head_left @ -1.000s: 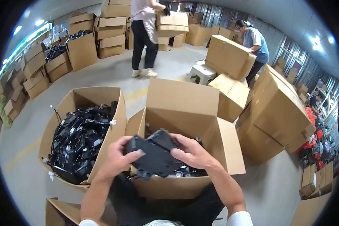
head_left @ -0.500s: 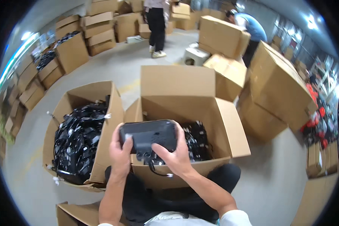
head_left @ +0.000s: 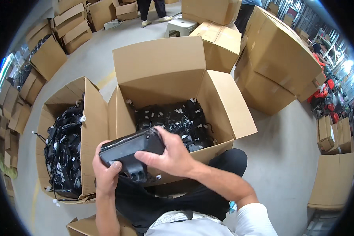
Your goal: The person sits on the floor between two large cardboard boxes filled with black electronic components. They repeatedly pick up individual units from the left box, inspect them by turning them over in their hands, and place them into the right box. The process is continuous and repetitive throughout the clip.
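Between my two hands is a black rectangular plastic unit (head_left: 126, 148) with a stubby bracket on its near side and a small white plug by it. My left hand (head_left: 105, 173) grips its left end, thumb on the near face. At the right end my right hand (head_left: 172, 156) is closed round the edge, its thumb laid across the face. The unit is tilted, its right end higher, above the near edge of an open cardboard box (head_left: 161, 82). Inside that box lie several black parts with white connectors (head_left: 177, 118).
To the left stands another open box (head_left: 94, 122), heaped with black wired parts (head_left: 65, 149). Large closed cartons (head_left: 277, 65) are stacked at the right. A white stool (head_left: 181, 27) stands beyond, near a standing person's legs (head_left: 155, 8). Part of a box (head_left: 86, 227) shows below my left forearm.
The unit has tipped from nearly level to a slant and moved lower left with both hands. My view has dropped, showing more of the parts inside the middle box.
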`<state>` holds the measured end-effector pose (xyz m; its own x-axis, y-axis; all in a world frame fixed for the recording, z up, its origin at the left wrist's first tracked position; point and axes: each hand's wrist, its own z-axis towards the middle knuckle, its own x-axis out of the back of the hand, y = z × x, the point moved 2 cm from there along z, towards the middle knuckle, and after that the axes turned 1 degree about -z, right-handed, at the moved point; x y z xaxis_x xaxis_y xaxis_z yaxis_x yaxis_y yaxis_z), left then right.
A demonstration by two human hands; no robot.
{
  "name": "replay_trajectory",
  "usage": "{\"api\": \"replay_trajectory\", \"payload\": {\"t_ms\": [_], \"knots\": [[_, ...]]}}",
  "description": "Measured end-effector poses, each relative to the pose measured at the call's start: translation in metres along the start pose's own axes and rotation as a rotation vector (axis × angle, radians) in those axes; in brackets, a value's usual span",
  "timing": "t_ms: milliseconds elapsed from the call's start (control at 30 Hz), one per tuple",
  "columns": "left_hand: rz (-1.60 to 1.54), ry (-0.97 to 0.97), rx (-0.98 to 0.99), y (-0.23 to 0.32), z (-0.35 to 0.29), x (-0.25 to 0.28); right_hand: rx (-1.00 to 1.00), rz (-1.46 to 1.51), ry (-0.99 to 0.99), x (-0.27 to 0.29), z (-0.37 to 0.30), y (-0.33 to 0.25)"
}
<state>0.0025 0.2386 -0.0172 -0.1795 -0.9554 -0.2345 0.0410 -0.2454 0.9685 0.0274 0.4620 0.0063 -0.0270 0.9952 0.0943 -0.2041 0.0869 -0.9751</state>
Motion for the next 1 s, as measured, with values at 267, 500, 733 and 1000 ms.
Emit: {"api": "replay_trajectory", "payload": {"t_ms": [267,500,733,1000], "knots": [[-0.342,0.006,0.276,-0.018,0.036,-0.037,0.724,-0.501,0.243,0.035,-0.002,0.012],[-0.062,0.014,0.292,-0.053,0.034,-0.053,0.623,-0.89,-0.249,0.002,-0.033,0.033],[0.208,-0.33,0.139,-0.032,0.013,-0.041,0.007,-0.355,-0.343,0.038,0.034,0.019],[0.324,-0.336,0.023,-0.044,0.009,-0.025,-0.2,-0.134,-0.353,0.024,0.023,0.05]]}}
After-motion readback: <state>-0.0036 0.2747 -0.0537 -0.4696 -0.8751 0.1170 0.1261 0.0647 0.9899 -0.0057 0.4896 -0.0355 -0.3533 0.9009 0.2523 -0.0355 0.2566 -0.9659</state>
